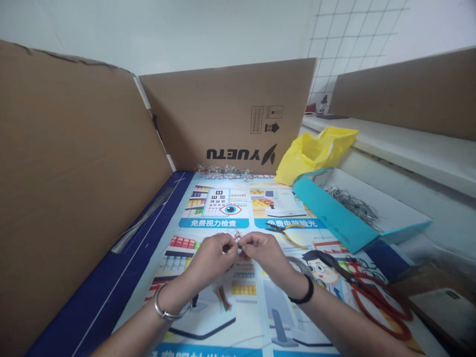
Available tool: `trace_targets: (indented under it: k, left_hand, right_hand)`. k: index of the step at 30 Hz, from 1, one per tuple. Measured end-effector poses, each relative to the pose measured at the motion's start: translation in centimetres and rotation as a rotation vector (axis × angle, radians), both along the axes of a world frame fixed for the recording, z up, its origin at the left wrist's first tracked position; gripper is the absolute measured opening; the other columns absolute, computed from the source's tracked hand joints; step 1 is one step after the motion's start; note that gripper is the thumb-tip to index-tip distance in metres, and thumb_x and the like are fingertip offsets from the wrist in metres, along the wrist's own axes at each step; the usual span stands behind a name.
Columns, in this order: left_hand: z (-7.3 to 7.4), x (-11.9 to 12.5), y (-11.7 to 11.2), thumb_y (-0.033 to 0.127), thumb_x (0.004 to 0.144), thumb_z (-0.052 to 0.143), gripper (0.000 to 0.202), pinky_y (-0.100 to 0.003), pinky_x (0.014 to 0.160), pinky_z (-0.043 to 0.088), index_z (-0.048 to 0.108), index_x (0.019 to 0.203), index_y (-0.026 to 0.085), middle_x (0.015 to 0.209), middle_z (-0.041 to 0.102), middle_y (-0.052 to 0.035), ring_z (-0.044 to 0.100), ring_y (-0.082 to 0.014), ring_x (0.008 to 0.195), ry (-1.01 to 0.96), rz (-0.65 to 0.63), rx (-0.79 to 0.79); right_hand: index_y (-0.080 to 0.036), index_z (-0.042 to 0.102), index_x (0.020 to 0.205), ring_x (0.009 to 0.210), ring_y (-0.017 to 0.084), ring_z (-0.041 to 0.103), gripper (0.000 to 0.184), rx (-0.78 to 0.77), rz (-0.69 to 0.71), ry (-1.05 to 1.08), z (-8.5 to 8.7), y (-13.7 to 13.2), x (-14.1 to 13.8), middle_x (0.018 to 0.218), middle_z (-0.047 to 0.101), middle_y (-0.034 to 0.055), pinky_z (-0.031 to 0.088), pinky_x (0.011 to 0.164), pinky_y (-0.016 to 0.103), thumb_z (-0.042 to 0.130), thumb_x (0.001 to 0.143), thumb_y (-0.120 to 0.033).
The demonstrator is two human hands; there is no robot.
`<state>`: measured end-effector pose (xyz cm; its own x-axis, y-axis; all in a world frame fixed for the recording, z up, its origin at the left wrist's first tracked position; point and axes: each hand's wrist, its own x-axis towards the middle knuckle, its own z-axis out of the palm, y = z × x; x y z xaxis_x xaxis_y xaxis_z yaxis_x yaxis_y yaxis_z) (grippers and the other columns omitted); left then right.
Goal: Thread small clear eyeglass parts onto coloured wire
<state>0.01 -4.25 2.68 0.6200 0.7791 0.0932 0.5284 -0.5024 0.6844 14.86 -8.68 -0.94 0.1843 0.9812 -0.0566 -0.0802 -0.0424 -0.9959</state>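
My left hand [221, 250] and my right hand [262, 248] meet over the middle of the printed sheet, fingertips pinched together. Between them sits a small wire piece [237, 235] with reddish and greenish bits poking up; the fingers hide most of it, and its exact shape is too small to tell. A bundle of coloured strips [223, 299], red, green and yellow, lies on the sheet below my hands. Yellow-handled pliers [292, 235] rest just beyond my right hand. Partly behind my right wrist is a grey roll of tape [299, 265].
A teal-edged box [334, 218] holds many thin silver wires [353, 206]. Red-handled scissors [383, 302] lie at right. A yellow bag [316, 151] stands behind the box. Clear wiry pieces [223, 171] line the back cardboard panel [223, 109]. Long thin strips [141, 223] lie at left.
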Motion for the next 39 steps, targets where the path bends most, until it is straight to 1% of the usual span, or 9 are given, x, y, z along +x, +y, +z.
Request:
trace_targets:
  k: [11, 17, 19, 24, 27, 32, 35, 37, 39]
  left_hand:
    - [-0.1, 0.1, 0.2, 0.019, 0.075, 0.045, 0.016, -0.022, 0.058, 0.037, 0.058, 0.065, 0.018, 0.066, 0.062, 0.0001, 0.054, -0.0135, 0.064, 0.004, 0.021, 0.027]
    - [-0.3, 0.0, 0.2, 0.018, 0.074, 0.045, 0.016, -0.022, 0.058, 0.037, 0.058, 0.066, 0.018, 0.067, 0.062, 0.0001, 0.055, -0.0135, 0.065, 0.018, 0.005, 0.027]
    - [-0.4, 0.0, 0.3, 0.017, 0.073, 0.045, 0.015, -0.022, 0.058, 0.037, 0.059, 0.067, 0.018, 0.067, 0.062, 0.0002, 0.054, -0.0135, 0.065, 0.024, 0.004, 0.029]
    - [-0.5, -0.1, 0.3, 0.018, 0.073, 0.044, 0.015, -0.023, 0.059, 0.037, 0.059, 0.068, 0.018, 0.068, 0.061, 0.0002, 0.054, -0.0138, 0.065, 0.044, 0.006, 0.045]
    - [-0.2, -0.2, 0.3, 0.018, 0.073, 0.044, 0.016, -0.023, 0.059, 0.036, 0.059, 0.067, 0.018, 0.068, 0.061, 0.0002, 0.053, -0.0139, 0.065, 0.059, 0.004, 0.057]
    - [-0.2, -0.3, 0.7, 0.02, 0.074, 0.045, 0.016, -0.023, 0.058, 0.035, 0.058, 0.065, 0.018, 0.066, 0.06, 0.0004, 0.053, -0.0138, 0.063, 0.083, 0.02, 0.063]
    - [-0.5, -0.4, 0.9, 0.019, 0.074, 0.044, 0.015, -0.023, 0.057, 0.034, 0.057, 0.065, 0.018, 0.066, 0.06, 0.0011, 0.052, -0.0133, 0.063, 0.073, 0.012, 0.077]
    - [-0.7, -0.4, 1.0, 0.018, 0.073, 0.044, 0.015, -0.023, 0.057, 0.033, 0.056, 0.064, 0.018, 0.066, 0.06, 0.0014, 0.052, -0.013, 0.063, 0.063, 0.004, 0.087]
    - [-0.8, -0.4, 1.0, 0.017, 0.073, 0.044, 0.015, -0.023, 0.057, 0.033, 0.056, 0.064, 0.018, 0.065, 0.06, 0.0015, 0.052, -0.0129, 0.062, 0.056, 0.001, 0.087]
  right_hand:
    - [-0.017, 0.066, 0.076, 0.066, 0.014, 0.062, 0.017, 0.049, 0.062, 0.06, -1.0, -0.1, 0.1, 0.071, 0.066, -0.0006, 0.05, 0.067, 0.028, 0.064, 0.059, -0.016]
    - [-0.017, 0.065, 0.079, 0.062, 0.013, 0.06, 0.016, 0.065, 0.134, 0.02, -0.7, 0.2, 1.1, 0.071, 0.065, 0.0003, 0.049, 0.062, 0.027, 0.062, 0.063, -0.02]
    - [-0.017, 0.065, 0.079, 0.066, 0.014, 0.061, 0.015, 0.09, 0.127, -0.127, -0.5, 0.3, 1.8, 0.074, 0.066, 0.001, 0.048, 0.063, 0.026, 0.06, 0.065, -0.018]
    - [-0.019, 0.069, 0.076, 0.067, 0.013, 0.059, 0.019, 0.139, 0.168, -0.688, 0.5, 0.1, 3.5, 0.076, 0.067, 0.0005, 0.042, 0.06, 0.022, 0.053, 0.069, -0.01]
    - [-0.021, 0.07, 0.077, 0.066, 0.011, 0.058, 0.021, 0.165, 0.181, -0.851, 1.0, -0.2, 3.9, 0.076, 0.066, -0.0007, 0.04, 0.059, 0.021, 0.053, 0.071, -0.01]
    - [-0.023, 0.07, 0.081, 0.071, 0.013, 0.058, 0.025, 0.217, 0.243, -1.01, 1.4, -0.2, 3.5, 0.076, 0.065, -0.0001, 0.04, 0.065, 0.021, 0.05, 0.076, -0.01]
    - [-0.021, 0.069, 0.08, 0.074, 0.015, 0.058, 0.025, 0.213, 0.308, -1.201, 1.2, 0.2, 2.7, 0.075, 0.064, 0.0025, 0.038, 0.066, 0.022, 0.046, 0.08, -0.011]
    - [-0.02, 0.068, 0.076, 0.073, 0.017, 0.058, 0.023, 0.187, 0.345, -1.373, 0.8, 0.5, 2.1, 0.073, 0.064, 0.0045, 0.037, 0.062, 0.024, 0.046, 0.081, -0.013]
    - [-0.019, 0.067, 0.079, 0.072, 0.018, 0.059, 0.021, 0.157, 0.357, -1.489, 0.4, 0.7, 1.7, 0.074, 0.064, 0.0057, 0.035, 0.058, 0.025, 0.047, 0.079, -0.013]
